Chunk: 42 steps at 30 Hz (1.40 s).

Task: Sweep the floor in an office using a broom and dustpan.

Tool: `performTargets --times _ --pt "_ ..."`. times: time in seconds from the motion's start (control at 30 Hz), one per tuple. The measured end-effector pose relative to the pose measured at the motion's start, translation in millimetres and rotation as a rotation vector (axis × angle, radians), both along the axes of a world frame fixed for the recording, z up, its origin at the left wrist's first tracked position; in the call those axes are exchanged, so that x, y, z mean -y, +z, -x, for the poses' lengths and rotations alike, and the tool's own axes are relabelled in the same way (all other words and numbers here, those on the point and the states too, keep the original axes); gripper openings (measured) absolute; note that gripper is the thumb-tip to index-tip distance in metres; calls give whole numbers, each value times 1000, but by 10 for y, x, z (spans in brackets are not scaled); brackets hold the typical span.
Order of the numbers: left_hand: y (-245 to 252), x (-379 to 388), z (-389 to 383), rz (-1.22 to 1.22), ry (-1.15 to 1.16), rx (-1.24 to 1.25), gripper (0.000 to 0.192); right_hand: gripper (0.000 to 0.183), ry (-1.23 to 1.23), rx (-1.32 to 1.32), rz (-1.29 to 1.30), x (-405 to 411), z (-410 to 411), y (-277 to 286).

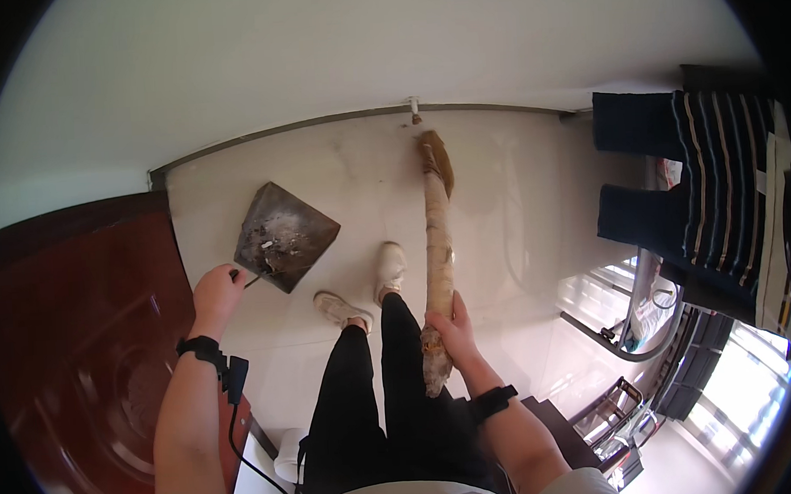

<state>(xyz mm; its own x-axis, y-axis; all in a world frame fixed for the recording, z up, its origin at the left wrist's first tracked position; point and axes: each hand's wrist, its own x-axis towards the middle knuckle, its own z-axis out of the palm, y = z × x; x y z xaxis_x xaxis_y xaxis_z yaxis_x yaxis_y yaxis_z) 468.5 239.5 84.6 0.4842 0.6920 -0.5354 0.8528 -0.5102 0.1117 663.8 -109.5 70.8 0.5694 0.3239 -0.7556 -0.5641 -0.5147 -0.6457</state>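
My left hand [222, 291] grips the thin handle of a metal dustpan [300, 218], whose square pan lies tilted near the floor with grey dust and small scraps on it. In my right hand [455, 331] is the thick, wrapped handle of a broom [439, 245]. The broom's brown bristle head [439, 157] points away from me towards the wall, beside a small white fitting [414, 105] at the wall's foot. Some specks lie on the floor near that fitting. The broom head and the dustpan are apart.
A reddish-brown wooden door [98, 343] stands at the left. My shoes [390, 267] are on the glossy tiled floor between dustpan and broom. Dark striped clothing [721, 183] hangs at the right above a curved metal frame [649, 354]. A white roll-like object [287, 457] is by my left leg.
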Motion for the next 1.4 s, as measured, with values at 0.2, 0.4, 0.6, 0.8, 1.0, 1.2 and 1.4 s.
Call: performTargets --times 0.2,0.4,0.6,0.8,1.0,1.2,1.4 --pt "-15 -48 63 -7 -26 -41 31 94 511 128 473 -42 -94 85" --pt "6 -2 17 1 -14 -38 29 93 579 96 587 358 -321 270" --pt "-8 -82 111 -79 -95 -42 29 90 338 150 621 1043 -927 79" --pt "-93 62 -69 12 16 -108 30 61 -144 300 368 1659 -2209 -807" --pt "54 -12 156 8 40 -120 32 29 -451 18 217 1325 -3598 -1292" --pt "-134 -56 324 26 112 -65 31 24 -325 214 427 1684 -4767 -1793" --pt "-39 -30 219 79 195 -113 31 21 -230 147 299 1490 -4603 -2015"
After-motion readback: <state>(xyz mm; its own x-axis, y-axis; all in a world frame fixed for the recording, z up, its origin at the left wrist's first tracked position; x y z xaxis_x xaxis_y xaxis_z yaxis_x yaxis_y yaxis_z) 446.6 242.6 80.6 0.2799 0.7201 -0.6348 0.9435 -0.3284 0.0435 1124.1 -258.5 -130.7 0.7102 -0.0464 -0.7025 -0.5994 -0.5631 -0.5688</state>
